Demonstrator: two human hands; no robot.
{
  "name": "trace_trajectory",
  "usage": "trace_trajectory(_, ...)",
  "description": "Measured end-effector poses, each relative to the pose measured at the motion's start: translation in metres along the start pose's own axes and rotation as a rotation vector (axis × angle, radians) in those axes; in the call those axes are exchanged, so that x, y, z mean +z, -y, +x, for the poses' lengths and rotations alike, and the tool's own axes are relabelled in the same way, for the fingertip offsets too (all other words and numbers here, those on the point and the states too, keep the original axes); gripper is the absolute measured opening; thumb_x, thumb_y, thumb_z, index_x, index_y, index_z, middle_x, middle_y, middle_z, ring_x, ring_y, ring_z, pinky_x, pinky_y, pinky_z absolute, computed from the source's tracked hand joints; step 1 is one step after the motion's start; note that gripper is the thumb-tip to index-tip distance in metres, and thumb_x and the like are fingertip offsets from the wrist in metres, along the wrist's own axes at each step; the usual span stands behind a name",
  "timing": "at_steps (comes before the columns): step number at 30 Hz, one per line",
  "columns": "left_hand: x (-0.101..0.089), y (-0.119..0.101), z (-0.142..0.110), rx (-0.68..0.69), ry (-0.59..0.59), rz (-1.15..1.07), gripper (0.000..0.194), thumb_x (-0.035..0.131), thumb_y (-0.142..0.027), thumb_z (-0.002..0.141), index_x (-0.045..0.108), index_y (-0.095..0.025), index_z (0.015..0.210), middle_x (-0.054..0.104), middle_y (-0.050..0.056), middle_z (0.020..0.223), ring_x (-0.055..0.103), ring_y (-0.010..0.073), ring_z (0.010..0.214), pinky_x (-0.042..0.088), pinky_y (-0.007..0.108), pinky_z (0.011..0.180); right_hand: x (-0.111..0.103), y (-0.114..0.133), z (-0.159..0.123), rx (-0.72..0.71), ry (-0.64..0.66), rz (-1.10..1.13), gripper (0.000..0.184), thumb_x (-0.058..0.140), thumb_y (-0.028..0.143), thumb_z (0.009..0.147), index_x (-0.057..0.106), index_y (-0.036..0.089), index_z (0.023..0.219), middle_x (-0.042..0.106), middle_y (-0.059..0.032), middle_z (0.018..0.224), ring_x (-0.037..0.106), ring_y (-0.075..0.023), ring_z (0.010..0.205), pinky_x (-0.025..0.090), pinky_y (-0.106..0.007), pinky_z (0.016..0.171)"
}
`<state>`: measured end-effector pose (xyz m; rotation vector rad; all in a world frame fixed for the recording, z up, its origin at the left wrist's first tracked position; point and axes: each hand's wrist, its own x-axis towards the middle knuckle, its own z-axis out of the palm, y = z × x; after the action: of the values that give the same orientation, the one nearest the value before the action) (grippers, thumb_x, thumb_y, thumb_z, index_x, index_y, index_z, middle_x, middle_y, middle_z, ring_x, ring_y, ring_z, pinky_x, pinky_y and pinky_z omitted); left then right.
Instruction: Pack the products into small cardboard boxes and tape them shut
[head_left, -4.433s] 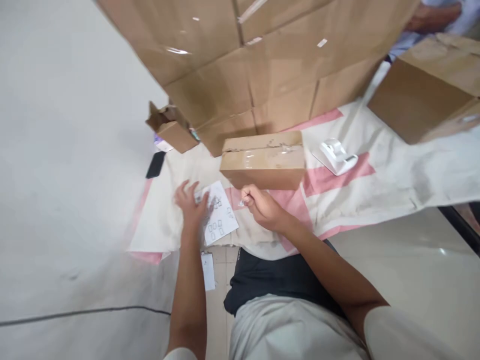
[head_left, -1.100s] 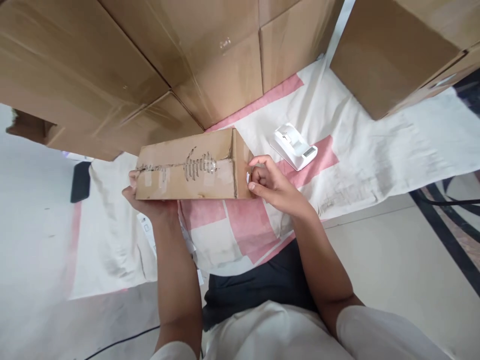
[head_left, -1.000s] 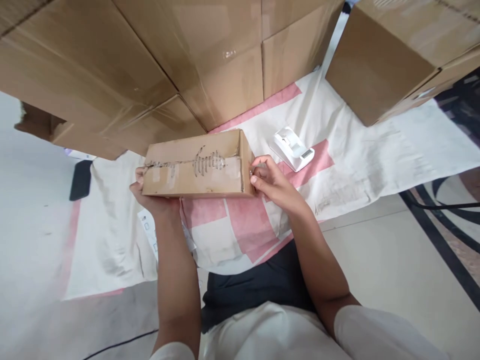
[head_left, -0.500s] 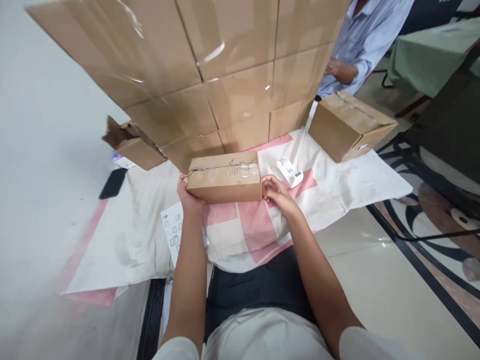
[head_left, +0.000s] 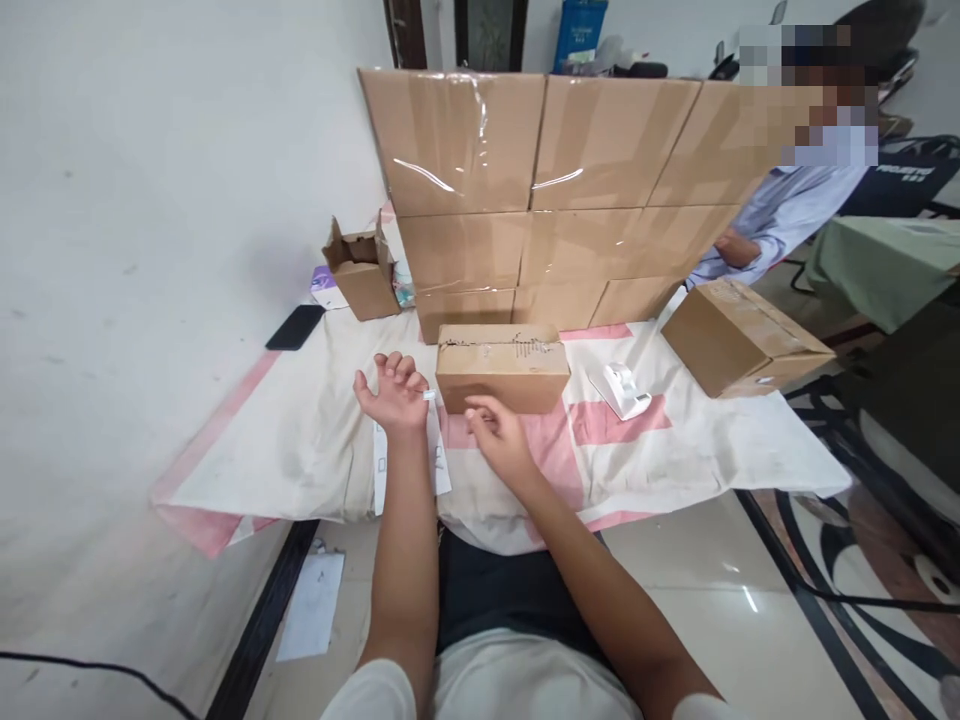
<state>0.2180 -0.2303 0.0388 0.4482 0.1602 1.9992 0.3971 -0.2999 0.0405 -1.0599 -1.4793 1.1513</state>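
A taped cardboard box (head_left: pixel 501 385) lies on the cloth-covered table in front of me, with dark marks along its top seam. Left of it, my left hand (head_left: pixel 395 393) is raised palm up, its fingers apart and slightly bent. At that palm's edge shows a small pale strip (head_left: pixel 429 395), too small to name. My right hand (head_left: pixel 496 432) is in front of the box's near face, index finger stretched toward the left hand and other fingers loosely curled; I see nothing in it. To the right stands a white tape dispenser (head_left: pixel 624 390).
Behind the box rises a wall of taped cartons (head_left: pixel 577 240). An open carton (head_left: pixel 366 285) and a black phone (head_left: pixel 295 328) are at the left, a larger carton (head_left: pixel 739 340) at the right. Marked paper (head_left: pixel 439 465) lies under my left arm. Another person (head_left: pixel 795 215) is behind the cartons.
Both hands have come off the box's ends. The left hand has turned palm up beside it; the right has moved left across its front. The view has tilted upward.
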Motion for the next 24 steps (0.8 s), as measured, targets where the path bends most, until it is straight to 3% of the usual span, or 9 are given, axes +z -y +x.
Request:
trace_trajectory(3, 0.006, -0.002, -0.011, -0.030, 0.061, 0.035, 0.038, 0.061, -0.059, 0.089, 0.056, -0.022, 0.088, 0.029, -0.004, 0.073, 0.028, 0.0110, 0.057, 0.021, 0.017, 0.040, 0.036, 0.005, 0.021, 0.119, 0.171, -0.072, 0.034, 0.056, 0.052, 0.094, 0.064, 0.019, 0.093, 0.063, 0.0007, 0.068, 0.059, -0.0151, 0.063, 0.045, -0.026, 0.061)
trace_trajectory(5, 0.008, -0.007, -0.017, -0.054, 0.069, 0.070, 0.039, 0.062, -0.061, 0.087, 0.055, -0.023, 0.087, 0.027, -0.004, 0.073, 0.027, 0.0115, 0.057, 0.021, 0.018, 0.040, 0.049, 0.003, 0.028, 0.114, 0.161, -0.120, 0.031, 0.054, 0.047, 0.094, 0.057, 0.020, 0.079, 0.058, 0.0031, 0.063, 0.053, -0.0135, 0.058, 0.041, -0.024, 0.058)
trace_trajectory(7, 0.009, -0.019, -0.021, -0.045, 0.054, 0.118, 0.038, 0.064, -0.060, 0.086, 0.055, -0.023, 0.085, 0.029, -0.003, 0.074, 0.031, 0.0121, 0.059, 0.030, 0.019, 0.044, 0.054, 0.000, 0.033, 0.048, 0.099, -0.170, 0.025, 0.052, 0.038, 0.093, 0.052, 0.021, 0.074, 0.055, 0.0041, 0.063, 0.052, -0.0133, 0.060, 0.040, -0.024, 0.060)
trace_trajectory(9, 0.011, -0.040, -0.023, 0.040, 0.014, 0.195, 0.034, 0.065, -0.057, 0.085, 0.055, -0.024, 0.084, 0.034, -0.002, 0.075, 0.040, 0.0138, 0.064, 0.043, 0.023, 0.055, 0.055, -0.003, 0.037, -0.009, 0.121, -0.260, 0.021, 0.050, 0.032, 0.093, 0.053, 0.021, 0.075, 0.056, 0.0034, 0.066, 0.054, -0.0141, 0.065, 0.041, -0.025, 0.065)
trace_trajectory(11, 0.014, -0.068, -0.025, 0.186, -0.041, 0.283, 0.029, 0.064, -0.052, 0.087, 0.056, -0.024, 0.084, 0.042, 0.000, 0.077, 0.047, 0.0155, 0.071, 0.049, 0.027, 0.065, 0.058, -0.004, 0.041, -0.018, 0.258, -0.392, 0.024, 0.048, 0.031, 0.096, 0.056, 0.021, 0.076, 0.061, 0.0012, 0.071, 0.059, -0.0158, 0.072, 0.042, -0.025, 0.069)
trace_trajectory(15, 0.030, -0.116, -0.027, 0.449, -0.084, 0.336, 0.023, 0.059, -0.046, 0.092, 0.060, -0.024, 0.086, 0.044, -0.002, 0.076, 0.046, 0.0139, 0.070, 0.047, 0.026, 0.065, 0.081, 0.004, 0.051, -0.023, 0.567, -0.861, 0.030, 0.044, 0.032, 0.104, 0.068, 0.019, 0.092, 0.075, -0.0096, 0.096, 0.068, -0.0237, 0.096, 0.045, -0.030, 0.077)
trace_trajectory(18, 0.039, -0.127, -0.034, 0.523, -0.113, 0.406, 0.022, 0.057, -0.043, 0.094, 0.060, -0.025, 0.084, 0.040, -0.002, 0.074, 0.044, 0.0141, 0.067, 0.046, 0.026, 0.063, 0.102, 0.008, 0.059, 0.063, 0.684, -1.166, 0.030, 0.045, 0.028, 0.103, 0.072, 0.015, 0.108, 0.074, -0.0199, 0.114, 0.070, -0.0295, 0.105, 0.048, -0.035, 0.080)
trace_trajectory(21, 0.032, -0.126, -0.052, 0.469, -0.124, 0.549, 0.023, 0.058, -0.045, 0.093, 0.059, -0.025, 0.080, 0.037, -0.001, 0.071, 0.044, 0.0153, 0.065, 0.046, 0.027, 0.064, 0.112, 0.007, 0.068, 0.150, 0.740, -1.204, 0.028, 0.050, 0.023, 0.101, 0.074, 0.013, 0.112, 0.072, -0.0230, 0.121, 0.071, -0.0309, 0.108, 0.051, -0.036, 0.080)
trace_trajectory(24, 0.003, -0.127, -0.080, 0.378, -0.118, 0.804, 0.025, 0.059, -0.047, 0.092, 0.060, -0.025, 0.080, 0.044, -0.001, 0.069, 0.050, 0.0178, 0.068, 0.048, 0.032, 0.071, 0.111, 0.005, 0.076, 0.210, 0.748, -1.202, 0.031, 0.052, 0.029, 0.101, 0.074, 0.013, 0.116, 0.072, -0.0225, 0.124, 0.071, -0.0308, 0.109, 0.053, -0.036, 0.081)
